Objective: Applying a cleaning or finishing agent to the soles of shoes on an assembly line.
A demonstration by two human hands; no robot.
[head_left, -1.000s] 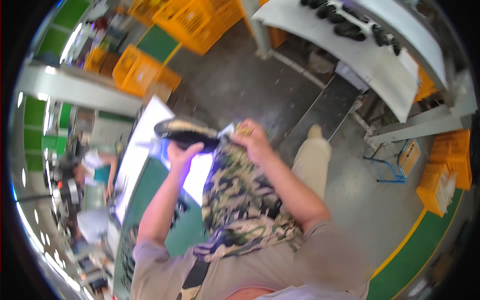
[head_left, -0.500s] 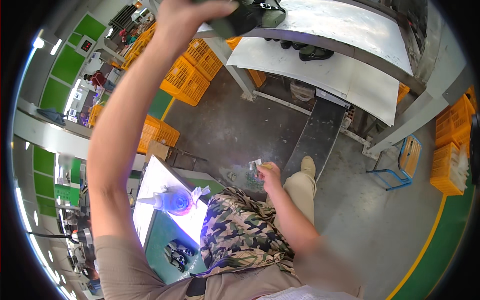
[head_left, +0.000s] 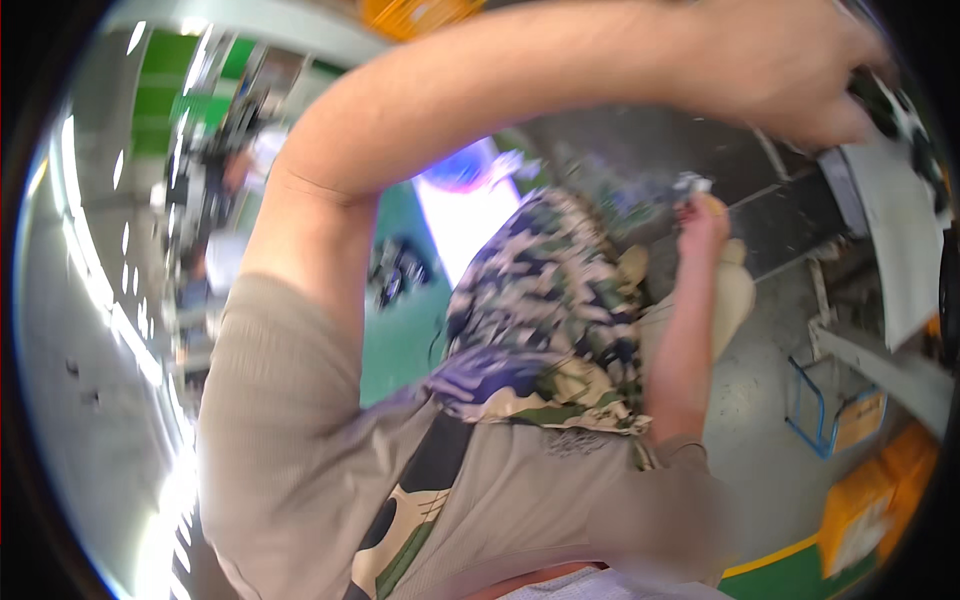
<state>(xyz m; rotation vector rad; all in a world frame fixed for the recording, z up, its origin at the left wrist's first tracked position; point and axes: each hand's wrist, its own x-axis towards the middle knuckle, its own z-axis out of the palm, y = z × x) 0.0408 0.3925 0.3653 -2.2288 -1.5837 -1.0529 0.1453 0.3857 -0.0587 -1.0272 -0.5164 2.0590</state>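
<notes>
My left arm reaches across the top of the view to the right. At its end my left hand [head_left: 790, 75], blurred, has its fingers curled around a dark green shoe [head_left: 882, 105], which is mostly cut off by the dark rim. Lower down, my right hand [head_left: 704, 218] is closed on a small crumpled white scrap [head_left: 691, 184], held out over the floor near my knee. Something yellowish shows at its fingertips. A pair of dark strappy shoes [head_left: 398, 270] rests on the green tabletop [head_left: 395, 350] to my left.
A brightly lit white panel [head_left: 450, 220] bears a blue-lit container [head_left: 462, 168], partly behind my left arm. A pale shelf sheet [head_left: 893, 230] stands at the right. Below it are a blue-framed stool [head_left: 855, 418] and orange crates [head_left: 860, 510]. Blurred people and lamps lie left.
My view has swung round, so the shelf now lies at the right edge. My left hand has gone from the upper middle to the upper right. My right hand keeps hold of the white scrap.
</notes>
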